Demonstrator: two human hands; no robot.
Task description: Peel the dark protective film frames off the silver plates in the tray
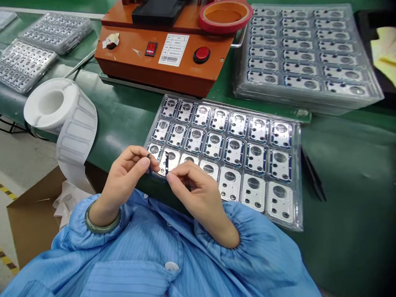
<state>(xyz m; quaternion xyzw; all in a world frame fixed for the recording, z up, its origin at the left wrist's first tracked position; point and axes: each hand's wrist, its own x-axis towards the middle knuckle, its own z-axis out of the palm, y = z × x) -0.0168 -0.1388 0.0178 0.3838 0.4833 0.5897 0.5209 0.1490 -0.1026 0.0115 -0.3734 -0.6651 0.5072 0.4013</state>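
Between my hands, above the lower left of a clear plastic tray [299, 206], is a thin dark blue frame-shaped gasket [167, 161]. My left hand [131, 171] pinches its left side between thumb and fingers. On its right side, the thumb and fingers of my right hand [196, 185] are closed. The tray holds rows of silver metal plates [229, 183], each with a round window and small dark holes. Plates in the upper two rows carry dark blue borders; the nearest row's visible plates look plain silver. My hands partly cover that row's left end.
An orange machine [154, 62] with a red button stands behind the tray, a red tape roll [225, 16] on top. Stacked trays [309, 93] are at back right. Black tweezers [313, 173] lie right. A white label roll [51, 103] hangs over a cardboard box [34, 222] at left.
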